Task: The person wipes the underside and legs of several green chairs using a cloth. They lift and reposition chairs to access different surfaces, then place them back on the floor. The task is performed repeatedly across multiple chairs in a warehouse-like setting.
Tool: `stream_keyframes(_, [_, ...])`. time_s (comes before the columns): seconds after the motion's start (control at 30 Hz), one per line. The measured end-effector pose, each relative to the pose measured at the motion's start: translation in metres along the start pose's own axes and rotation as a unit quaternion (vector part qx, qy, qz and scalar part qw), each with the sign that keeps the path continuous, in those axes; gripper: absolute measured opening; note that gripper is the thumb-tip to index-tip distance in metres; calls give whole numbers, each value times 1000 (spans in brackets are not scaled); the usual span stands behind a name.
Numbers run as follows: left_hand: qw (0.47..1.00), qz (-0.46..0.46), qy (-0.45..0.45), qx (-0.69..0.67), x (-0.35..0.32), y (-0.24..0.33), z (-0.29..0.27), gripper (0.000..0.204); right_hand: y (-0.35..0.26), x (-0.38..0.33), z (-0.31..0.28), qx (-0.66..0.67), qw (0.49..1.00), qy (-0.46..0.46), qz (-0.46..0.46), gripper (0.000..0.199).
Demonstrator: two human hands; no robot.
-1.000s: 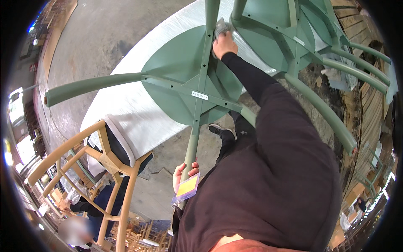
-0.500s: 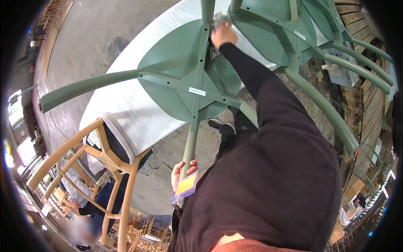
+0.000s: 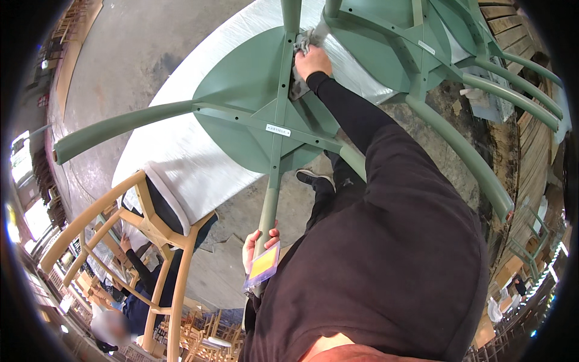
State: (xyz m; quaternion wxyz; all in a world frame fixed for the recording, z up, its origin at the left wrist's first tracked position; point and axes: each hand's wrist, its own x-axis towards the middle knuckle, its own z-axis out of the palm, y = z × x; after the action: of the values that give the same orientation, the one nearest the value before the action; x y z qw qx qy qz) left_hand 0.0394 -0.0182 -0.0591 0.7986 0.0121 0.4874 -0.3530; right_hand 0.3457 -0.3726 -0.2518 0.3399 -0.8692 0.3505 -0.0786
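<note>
An upturned green stool [image 3: 232,72] with a round seat and splayed legs rests in front of me, its underside facing up. Crossed bars with bolt holes and a small white label [image 3: 278,130] span that underside. My left hand [image 3: 259,246] is wrapped round the leg pointing toward me. A clear badge holder with a yellow card [image 3: 263,264] hangs over part of that hand. Bunched in my right hand [image 3: 315,61] is a grey cloth [image 3: 304,41], pressed against the far side of the stool, beside the bar. My fingers partly hide the cloth.
Under the stool lies a white padded cover [image 3: 163,142]. More green stools [image 3: 368,54] stand upturned to the right. A light wooden chair [image 3: 160,229] is close on my left, with a co-worker's sleeve [image 3: 140,271] behind it. Wooden slats [image 3: 531,120] line the right.
My right hand and the cloth have shifted slightly left and nearer along the stool's underside. My left hand keeps its hold on the leg. The co-worker's arm behind the chair has risen.
</note>
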Motion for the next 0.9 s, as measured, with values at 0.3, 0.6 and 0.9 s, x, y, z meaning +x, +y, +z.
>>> stream_keyframes(0.3, [1000,10,-23,-11,2,-6,5,62,55,-91,-65,-75,885,-417,-196,25])
stream_keyframes(0.6, [999,9,-29,-27,2,-4,-6,54,84,6,-121,-351,583,-476,-557,20])
stream_keyframes(0.9, [1000,14,2,-25,2,-9,0,51,34,-43,-20,-121,957,-192,-179,29])
